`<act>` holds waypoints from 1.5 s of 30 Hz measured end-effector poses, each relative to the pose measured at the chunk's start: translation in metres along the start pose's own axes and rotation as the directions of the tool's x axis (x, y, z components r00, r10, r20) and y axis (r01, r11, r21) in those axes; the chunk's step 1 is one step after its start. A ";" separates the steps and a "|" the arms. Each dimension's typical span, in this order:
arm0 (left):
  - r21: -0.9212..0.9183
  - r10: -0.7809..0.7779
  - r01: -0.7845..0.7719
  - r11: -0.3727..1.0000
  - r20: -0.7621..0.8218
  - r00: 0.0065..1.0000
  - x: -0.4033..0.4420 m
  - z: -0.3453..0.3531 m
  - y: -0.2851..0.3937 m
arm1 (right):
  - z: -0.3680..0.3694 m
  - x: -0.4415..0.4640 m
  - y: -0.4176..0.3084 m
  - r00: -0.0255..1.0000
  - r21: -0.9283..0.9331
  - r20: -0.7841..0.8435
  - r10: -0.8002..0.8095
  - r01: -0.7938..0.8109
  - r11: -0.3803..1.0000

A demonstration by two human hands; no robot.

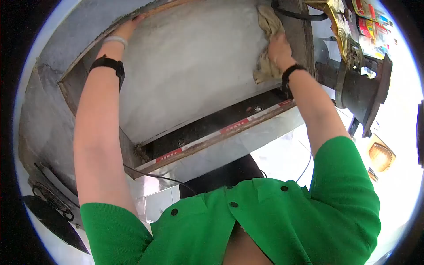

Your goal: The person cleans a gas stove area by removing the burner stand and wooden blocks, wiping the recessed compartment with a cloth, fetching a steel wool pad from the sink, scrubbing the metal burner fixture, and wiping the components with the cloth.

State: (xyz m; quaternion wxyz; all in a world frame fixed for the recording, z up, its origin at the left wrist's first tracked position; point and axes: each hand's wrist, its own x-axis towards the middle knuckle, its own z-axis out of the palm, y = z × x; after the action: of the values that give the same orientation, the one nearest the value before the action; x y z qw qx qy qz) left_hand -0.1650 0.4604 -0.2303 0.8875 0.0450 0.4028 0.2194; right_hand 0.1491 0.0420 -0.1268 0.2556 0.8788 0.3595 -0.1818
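Observation:
My right hand (279, 49) is closed on a crumpled beige cloth (267, 68), which lies against a smudged pale grey panel (190, 66) near its right side. Parts of the cloth stick out above and below my fingers. At the upper left, my left hand (126, 29) reaches to the brown rim (164, 7) along the panel's top. Its fingers seem bent against that rim, though they are mostly hidden.
Below the panel runs a dark slot (207, 124) with a red-and-white strip (234, 126) along its edge. A black cable (159, 176) crosses near my body. On the right stand a dark metal part (360, 90) and colourful packets (369, 26). A brown woven item (380, 157) lies beyond.

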 end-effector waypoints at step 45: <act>0.695 0.249 -0.310 -0.649 0.579 0.776 -0.133 0.137 -0.234 | -0.065 -0.298 0.064 0.970 0.981 -0.170 -0.171 0.183 0.063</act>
State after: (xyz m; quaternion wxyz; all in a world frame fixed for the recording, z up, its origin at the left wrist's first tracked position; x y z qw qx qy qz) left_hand -0.0586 0.2061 -0.1058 0.2672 0.9067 0.3229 0.0476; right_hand 0.0029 -0.1198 0.0958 -0.4292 0.7700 0.2476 -0.4019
